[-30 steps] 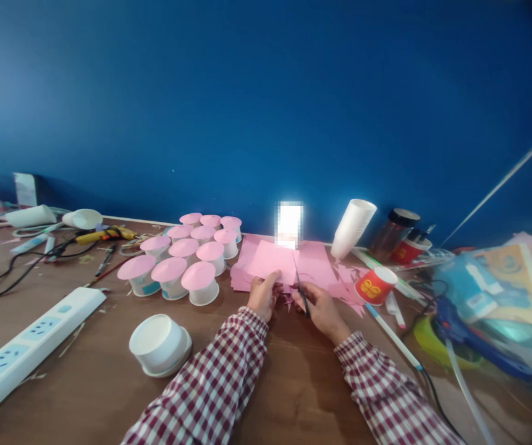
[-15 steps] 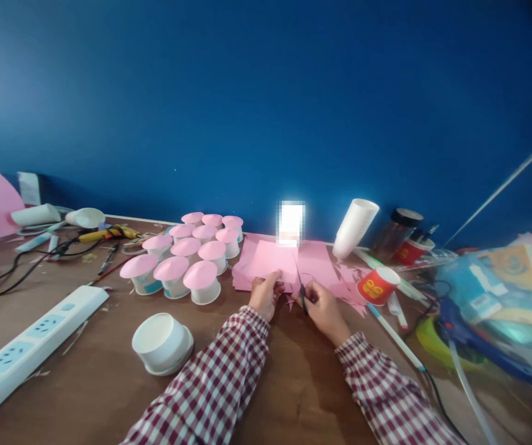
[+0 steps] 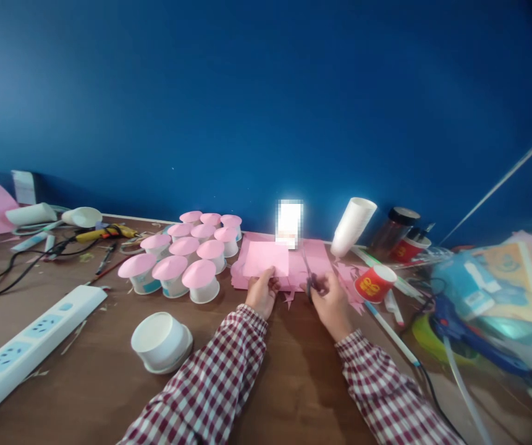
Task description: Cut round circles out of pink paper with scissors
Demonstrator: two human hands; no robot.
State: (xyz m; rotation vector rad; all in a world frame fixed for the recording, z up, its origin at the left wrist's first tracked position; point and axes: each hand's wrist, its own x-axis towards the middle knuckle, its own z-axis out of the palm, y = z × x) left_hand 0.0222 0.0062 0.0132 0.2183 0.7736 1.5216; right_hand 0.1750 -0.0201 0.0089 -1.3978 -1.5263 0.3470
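My left hand pinches the lower edge of a small pink paper sheet and holds it up over the table. My right hand is closed round the handles of dark scissors, whose blades point up and away, just right of the sheet and apart from it. Beneath both lies a stack of pink paper with pink offcuts scattered around it. Both sleeves are red-and-white check.
Several white cups capped with pink discs stand to the left. An upturned white bowl and a power strip lie nearer. A stack of white cups, a red cup, pens and a glue gun crowd the right.
The scissors have come out of the pink sheet and moved right with my right hand. My left hand now holds the sheet alone, slightly higher.
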